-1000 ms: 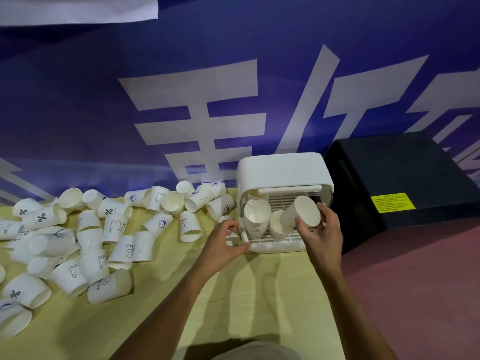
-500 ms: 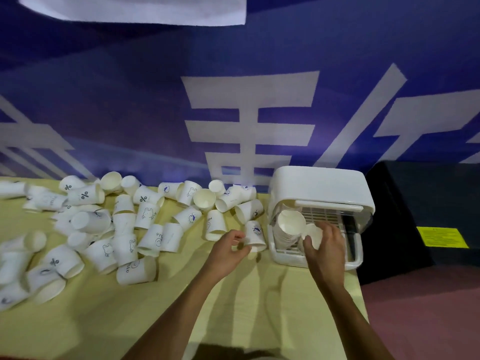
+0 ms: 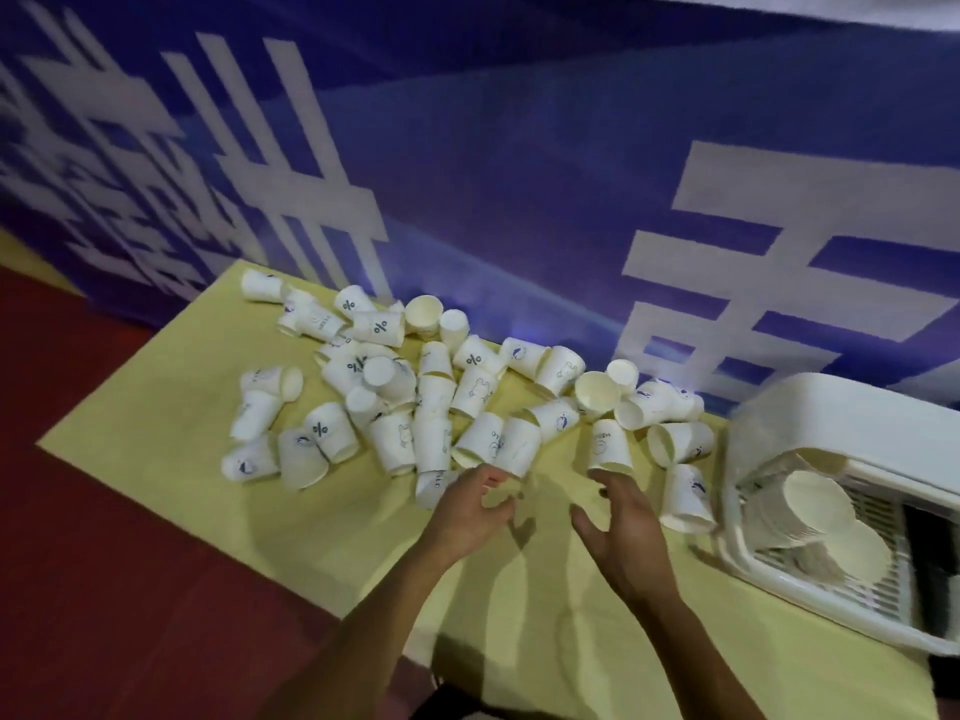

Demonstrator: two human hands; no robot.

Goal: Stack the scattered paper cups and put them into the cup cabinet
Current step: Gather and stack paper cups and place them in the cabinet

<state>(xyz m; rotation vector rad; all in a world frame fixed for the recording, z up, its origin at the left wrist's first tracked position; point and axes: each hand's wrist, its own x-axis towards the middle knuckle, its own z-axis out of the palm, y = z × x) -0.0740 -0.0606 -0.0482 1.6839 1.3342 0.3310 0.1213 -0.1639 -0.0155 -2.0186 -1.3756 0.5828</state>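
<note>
Paper cups (image 3: 431, 402) lie scattered on their sides, some overlapping, across the far half of the yellow worktop (image 3: 156, 418). Two nested stacks (image 3: 815, 506) lie on the slotted tray of the white cup cabinet (image 3: 852, 423) at the worktop's right end, mouths toward the camera. Left hand (image 3: 470, 511) hovers at the pile's near edge, fingers loosely spread, holding nothing. Right hand (image 3: 623, 532) is just beside it, fingers spread, empty, tips just below a printed cup (image 3: 610, 446). Blue banner (image 3: 519, 174) behind; red floor (image 3: 78, 563) on the left.
</note>
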